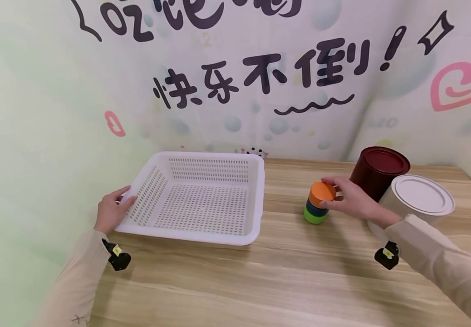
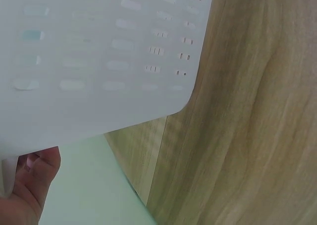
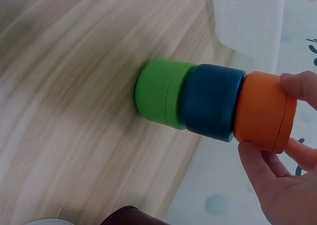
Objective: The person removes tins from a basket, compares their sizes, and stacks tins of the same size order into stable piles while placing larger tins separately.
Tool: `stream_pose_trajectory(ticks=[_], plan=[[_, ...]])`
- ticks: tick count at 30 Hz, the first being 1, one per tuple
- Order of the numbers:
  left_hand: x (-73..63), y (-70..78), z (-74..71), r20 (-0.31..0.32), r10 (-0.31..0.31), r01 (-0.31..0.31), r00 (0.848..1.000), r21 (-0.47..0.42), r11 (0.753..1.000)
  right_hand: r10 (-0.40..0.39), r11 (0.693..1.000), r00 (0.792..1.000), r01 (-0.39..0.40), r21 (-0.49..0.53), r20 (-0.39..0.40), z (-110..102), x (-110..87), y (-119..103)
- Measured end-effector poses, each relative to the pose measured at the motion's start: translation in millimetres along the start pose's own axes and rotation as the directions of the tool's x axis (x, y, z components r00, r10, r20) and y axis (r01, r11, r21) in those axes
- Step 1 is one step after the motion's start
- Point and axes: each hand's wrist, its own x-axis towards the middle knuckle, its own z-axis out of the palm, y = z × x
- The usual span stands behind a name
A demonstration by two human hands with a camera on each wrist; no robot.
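A white plastic basket (image 1: pixel 203 206) with slotted walls stands on the left half of the table. My left hand (image 1: pixel 113 210) grips its left rim, fingers over the edge; in the left wrist view the hand (image 2: pixel 34 185) shows below the basket's wall (image 2: pixel 89 111). To the right rises a stack of three small round containers: green (image 3: pixel 161 92) at the bottom, dark blue (image 3: pixel 210 101) in the middle, orange (image 3: pixel 262 111) on top. My right hand (image 1: pixel 350 198) pinches the orange container between thumb and fingers; it sits against the blue one.
Behind and beside my right forearm stand a dark red lidded can (image 1: pixel 382 165) and a white lidded can (image 1: pixel 421 197). A printed curtain (image 1: pixel 235 131) hangs along the table's back edge. The wooden tabletop (image 1: pixel 260 281) runs towards me.
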Motion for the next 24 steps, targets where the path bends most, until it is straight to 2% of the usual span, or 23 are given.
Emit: stream_pose_trajectory(ticks=[9,16,19,21,24], plan=[[4.8,-1.6,2.9,0.012,0.007,-0.007,1.0,0.013,1.0,0.006,1.0,1.0,-0.006,-0.006,0.0,-0.5,-4.5,-0.5],[8.6,-4.5,-1.7,0.036,0.02,-0.021,0.999,0.015,1.0,0.027,0.999,1.0,-0.027,0.02,-0.009,-13.1,-8.0,-11.0],[7.5,-7.8,-9.5,0.078,0.021,-0.022,0.997,0.014,1.0,0.028,0.999,0.999,-0.027,0.035,-0.032,-19.9,-7.0,-16.4],[6.9,-7.7,-16.7,0.135,0.011,-0.013,0.991,0.014,1.0,0.017,0.999,0.998,-0.015,0.044,-0.056,-24.7,-6.6,-21.1],[7.5,0.0,-28.2,0.205,0.004,-0.009,0.979,0.024,1.0,-0.005,0.999,0.994,0.008,0.033,-0.106,-31.6,-7.2,-29.1]])
